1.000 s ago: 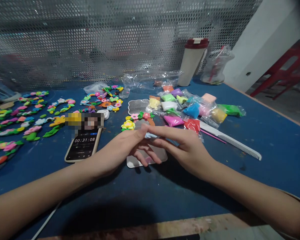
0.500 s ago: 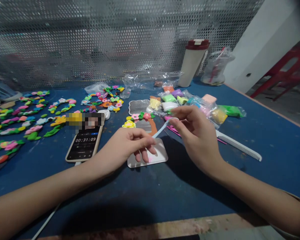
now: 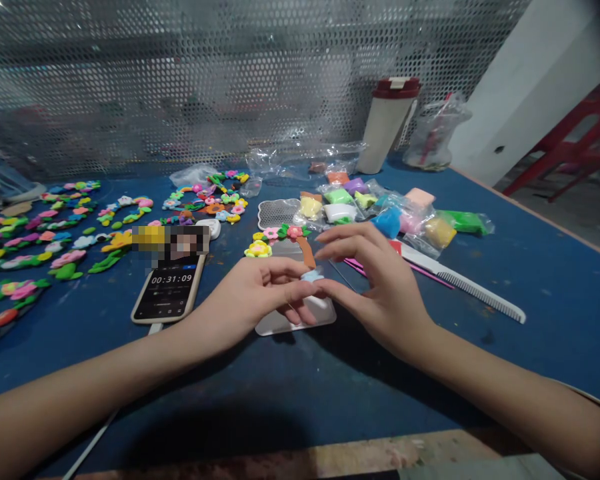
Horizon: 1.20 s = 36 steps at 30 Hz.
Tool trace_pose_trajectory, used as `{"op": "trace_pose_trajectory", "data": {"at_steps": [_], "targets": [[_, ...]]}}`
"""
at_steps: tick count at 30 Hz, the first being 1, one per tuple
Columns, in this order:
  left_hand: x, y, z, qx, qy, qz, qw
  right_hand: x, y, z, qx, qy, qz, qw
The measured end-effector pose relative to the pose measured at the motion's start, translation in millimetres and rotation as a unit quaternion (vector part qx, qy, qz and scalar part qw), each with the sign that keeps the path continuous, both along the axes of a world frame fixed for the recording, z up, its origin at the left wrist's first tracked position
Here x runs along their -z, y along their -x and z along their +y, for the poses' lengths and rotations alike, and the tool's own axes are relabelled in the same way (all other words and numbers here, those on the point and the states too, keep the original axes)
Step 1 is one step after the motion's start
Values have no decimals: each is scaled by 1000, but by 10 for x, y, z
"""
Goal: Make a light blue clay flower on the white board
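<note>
A phone (image 3: 163, 297) lies left of the white board (image 3: 326, 311). Above the board, the left hand (image 3: 253, 288) pinches pale blue clay (image 3: 311, 275) between thumb and fingers. The right hand (image 3: 393, 293), over the board's right side, has its thumb near the clay, fingers raised and spread. Right of the board lies a comb (image 3: 480, 292).

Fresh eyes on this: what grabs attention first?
The left hand pinches a light blue piece at the centre, the right hand spread open beside it. Colourful packets lie strewn beyond the right hand. Off to the left, a phone reads 00:31:09 beside bright flower decorations.
</note>
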State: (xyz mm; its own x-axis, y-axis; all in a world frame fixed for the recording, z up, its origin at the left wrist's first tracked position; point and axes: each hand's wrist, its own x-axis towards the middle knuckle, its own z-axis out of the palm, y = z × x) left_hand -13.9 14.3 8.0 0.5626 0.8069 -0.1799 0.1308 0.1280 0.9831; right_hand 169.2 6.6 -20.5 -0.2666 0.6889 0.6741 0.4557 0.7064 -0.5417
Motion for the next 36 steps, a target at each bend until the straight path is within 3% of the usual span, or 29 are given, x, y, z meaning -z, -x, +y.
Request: {"op": "trace_pose_trajectory", "data": {"at_steps": [4,8,14,19,22,25,29,32,36], "targets": [[-20,10,-19,0,-26,54,998,-10,14,-32,-45,83,-39,995],[-5,-17,-48,16,-5,107,994,-40,25,-50,-21,96,-33,995],[7,-43,-100,-6,-3,94,996,-104,-45,65,50,211,141,966],[80,-36,-59,-3,39,8,999,-42,-91,142,48,197,232,951],[93,-29,-32,1,41,-24,999,-16,-51,101,-29,214,177,960],[60,-23,-23,13,11,23,1000,-21,14,21,-84,217,65,970],[7,-38,-52,21,-16,91,996,-32,58,-8,-27,166,4,986],[13,-58,-84,22,-20,83,996,-24,13,74,32,195,88,976],[67,-63,-70,6,22,7,1000,-6,-70,171,57,201,208,956]]}}
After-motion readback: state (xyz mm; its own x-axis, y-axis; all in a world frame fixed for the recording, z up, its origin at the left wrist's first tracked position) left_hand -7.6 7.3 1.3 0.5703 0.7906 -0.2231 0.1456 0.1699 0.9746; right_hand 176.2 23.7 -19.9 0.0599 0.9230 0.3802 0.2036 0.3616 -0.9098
